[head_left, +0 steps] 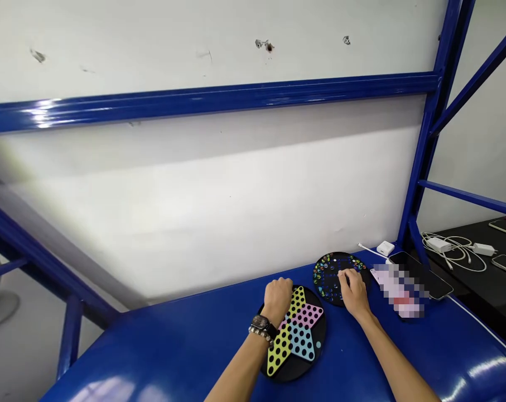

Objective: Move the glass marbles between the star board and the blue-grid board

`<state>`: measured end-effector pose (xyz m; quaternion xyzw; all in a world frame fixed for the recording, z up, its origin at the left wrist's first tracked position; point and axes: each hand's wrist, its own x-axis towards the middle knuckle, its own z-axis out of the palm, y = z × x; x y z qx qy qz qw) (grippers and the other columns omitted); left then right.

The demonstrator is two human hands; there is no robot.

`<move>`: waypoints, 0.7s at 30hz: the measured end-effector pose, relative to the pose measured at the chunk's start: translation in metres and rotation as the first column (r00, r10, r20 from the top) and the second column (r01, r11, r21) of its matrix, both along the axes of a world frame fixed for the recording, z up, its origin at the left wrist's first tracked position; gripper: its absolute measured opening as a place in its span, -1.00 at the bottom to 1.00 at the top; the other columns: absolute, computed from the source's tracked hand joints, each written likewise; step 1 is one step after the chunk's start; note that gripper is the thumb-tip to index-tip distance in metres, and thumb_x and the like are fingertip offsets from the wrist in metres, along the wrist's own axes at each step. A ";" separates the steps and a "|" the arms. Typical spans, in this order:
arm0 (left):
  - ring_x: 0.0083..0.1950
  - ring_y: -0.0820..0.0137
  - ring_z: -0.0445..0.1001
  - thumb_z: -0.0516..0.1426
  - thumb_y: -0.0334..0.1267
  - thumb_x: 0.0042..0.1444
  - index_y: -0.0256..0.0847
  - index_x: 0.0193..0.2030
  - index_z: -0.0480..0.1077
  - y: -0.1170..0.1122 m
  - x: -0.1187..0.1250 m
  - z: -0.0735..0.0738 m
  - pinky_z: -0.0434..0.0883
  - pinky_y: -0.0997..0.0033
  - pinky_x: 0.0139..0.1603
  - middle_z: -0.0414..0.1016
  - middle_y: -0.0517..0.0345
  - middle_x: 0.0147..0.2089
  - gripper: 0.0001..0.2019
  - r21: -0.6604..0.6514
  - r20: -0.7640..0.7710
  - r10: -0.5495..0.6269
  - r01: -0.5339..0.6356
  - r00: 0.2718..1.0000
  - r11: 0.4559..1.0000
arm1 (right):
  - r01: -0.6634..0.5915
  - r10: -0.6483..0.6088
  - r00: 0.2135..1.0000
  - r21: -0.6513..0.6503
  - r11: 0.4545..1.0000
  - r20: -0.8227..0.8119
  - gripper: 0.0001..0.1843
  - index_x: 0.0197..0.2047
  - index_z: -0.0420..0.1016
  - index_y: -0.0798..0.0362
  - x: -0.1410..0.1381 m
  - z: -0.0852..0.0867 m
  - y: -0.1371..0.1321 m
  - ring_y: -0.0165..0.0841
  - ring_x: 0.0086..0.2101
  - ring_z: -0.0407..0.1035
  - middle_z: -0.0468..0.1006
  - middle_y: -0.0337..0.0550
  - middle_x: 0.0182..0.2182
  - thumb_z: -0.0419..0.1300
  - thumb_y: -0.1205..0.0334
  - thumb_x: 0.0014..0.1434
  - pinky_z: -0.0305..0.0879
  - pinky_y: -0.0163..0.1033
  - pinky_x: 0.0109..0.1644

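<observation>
A round black board with a pastel star of holes (298, 335) lies on the blue table (173, 346). My left hand (278, 298) rests curled on the board's upper left edge, a watch and bead bracelet on its wrist. Just behind to the right sits a round black tray of small coloured marbles (330, 273). My right hand (353, 290) lies on that tray with fingers bent down among the marbles; whether they pinch one is hidden.
A phone (424, 273) and a blurred card lie right of the tray, with a white charger (385, 247) and cable behind. A blue metal frame (420, 167) rises at the right; beyond it a black table holds chargers, cables and phones. A white wall stands behind.
</observation>
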<state>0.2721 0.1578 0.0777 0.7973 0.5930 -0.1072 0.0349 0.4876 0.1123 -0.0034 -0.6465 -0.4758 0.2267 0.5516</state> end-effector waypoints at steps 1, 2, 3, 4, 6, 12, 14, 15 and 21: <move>-0.05 0.11 0.59 -0.01 -0.46 0.26 -0.33 -0.07 0.50 0.000 0.002 -0.001 0.43 0.24 -0.07 0.58 -0.23 -0.16 -0.73 0.003 -0.013 -0.004 0.004 1.000 1.000 | 0.002 -0.001 0.999 -0.006 1.000 0.048 -0.66 -0.44 0.39 -0.08 0.000 -0.001 0.000 -0.18 -0.16 0.29 0.50 -0.14 -0.29 0.12 -0.03 0.32 0.15 -0.14 -0.02; -0.07 0.12 0.60 -0.01 -0.49 0.25 -0.33 -0.08 0.51 0.001 0.003 -0.002 0.43 0.25 -0.08 0.58 -0.22 -0.17 -0.73 0.010 -0.025 -0.005 0.005 1.000 1.000 | 0.001 0.000 0.996 -0.012 1.000 0.094 -0.64 -0.43 0.37 -0.07 0.000 -0.002 0.000 -0.18 -0.16 0.30 0.50 -0.13 -0.28 0.06 -0.06 0.34 0.15 -0.12 -0.02; -0.09 0.13 0.60 0.00 -0.51 0.23 -0.32 -0.09 0.51 0.002 0.004 -0.002 0.43 0.27 -0.09 0.59 -0.21 -0.18 -0.73 0.016 -0.034 -0.003 0.004 0.999 1.000 | -0.001 0.003 0.991 -0.017 1.000 0.132 -0.61 -0.42 0.36 -0.06 0.000 -0.003 0.000 -0.17 -0.17 0.32 0.50 -0.13 -0.28 0.01 -0.08 0.36 0.15 -0.11 -0.03; -0.10 0.14 0.61 0.02 -0.51 0.23 -0.31 -0.09 0.52 0.004 0.004 -0.003 0.43 0.28 -0.11 0.59 -0.19 -0.19 -0.73 0.016 -0.041 -0.002 0.003 0.999 1.000 | -0.007 0.010 0.987 -0.019 1.000 0.162 -0.58 -0.41 0.35 -0.06 0.000 -0.004 0.001 -0.17 -0.17 0.33 0.50 -0.13 -0.27 -0.04 -0.10 0.37 0.15 -0.10 -0.04; -0.11 0.16 0.61 0.05 -0.50 0.22 -0.28 -0.09 0.53 0.008 0.004 -0.003 0.43 0.32 -0.12 0.60 -0.17 -0.17 -0.75 0.015 -0.046 0.001 0.000 0.999 1.000 | -0.016 0.020 0.980 -0.017 1.000 0.198 -0.54 -0.41 0.33 -0.05 0.000 -0.005 0.001 -0.17 -0.18 0.35 0.51 -0.13 -0.28 -0.09 -0.14 0.37 0.17 -0.11 -0.06; -0.08 0.20 0.60 0.05 -0.46 0.24 -0.25 -0.07 0.52 0.013 0.000 -0.005 0.43 0.33 -0.10 0.61 -0.14 -0.12 -0.75 0.024 -0.020 -0.003 0.003 1.000 1.000 | -0.015 0.017 0.973 -0.009 1.000 0.232 -0.51 -0.42 0.30 -0.05 0.000 -0.007 0.003 -0.17 -0.20 0.38 0.51 -0.11 -0.30 -0.13 -0.19 0.38 0.19 -0.12 -0.09; -0.08 0.19 0.60 0.05 -0.46 0.24 -0.24 -0.07 0.52 0.012 -0.002 -0.006 0.43 0.31 -0.09 0.62 -0.13 -0.13 -0.75 0.025 0.002 -0.006 0.006 1.000 1.000 | -0.027 0.030 0.974 -0.014 1.000 0.222 -0.50 -0.41 0.29 -0.05 0.000 -0.008 0.004 -0.17 -0.20 0.37 0.51 -0.11 -0.30 -0.13 -0.19 0.38 0.19 -0.11 -0.09; -0.08 0.18 0.61 0.05 -0.46 0.24 -0.24 -0.06 0.52 0.011 -0.003 -0.007 0.43 0.30 -0.10 0.62 -0.13 -0.13 -0.75 0.027 0.016 -0.007 0.006 1.000 1.000 | -0.034 0.037 0.976 -0.015 0.999 0.216 -0.50 -0.41 0.29 -0.05 0.000 -0.008 0.004 -0.17 -0.20 0.37 0.50 -0.11 -0.29 -0.13 -0.20 0.38 0.19 -0.11 -0.09; -0.15 0.15 0.62 0.11 -0.36 0.24 -0.25 -0.04 0.51 0.007 -0.017 -0.005 0.42 0.31 -0.18 0.63 -0.14 -0.17 -0.79 0.040 0.165 0.011 -0.018 0.986 0.999 | -0.035 0.031 0.989 0.020 0.999 0.144 -0.50 -0.45 0.28 -0.05 0.000 -0.004 0.002 -0.17 -0.20 0.38 0.50 -0.11 -0.31 -0.08 -0.22 0.35 0.21 -0.11 -0.09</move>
